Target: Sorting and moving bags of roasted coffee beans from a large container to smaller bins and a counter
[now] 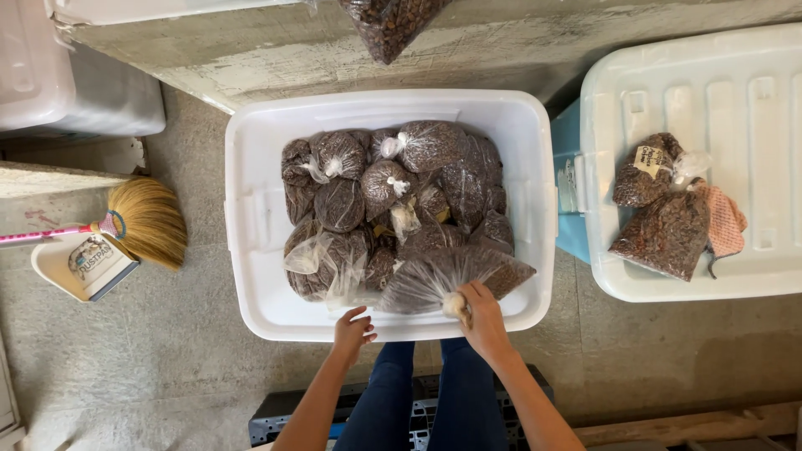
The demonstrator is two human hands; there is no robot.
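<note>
A white plastic bin point(251, 217) on the floor holds several clear plastic bags of brown beans, each tied at the neck. My right hand point(480, 316) grips the knotted neck of the nearest bag point(451, 276), which lies flat at the bin's front edge. With fingers loosely curled and holding nothing, my left hand point(352, 330) rests on the bin's front rim. A loose, partly empty bag point(322, 259) lies just beyond the left hand.
A second white lidded bin point(735, 100) at the right carries two bags of beans point(664, 234) and a pink cloth point(725, 219). A straw broom point(142, 219) and dustpan point(79, 267) lie at the left. A concrete ledge point(501, 42) runs behind. A dark crate sits under my legs.
</note>
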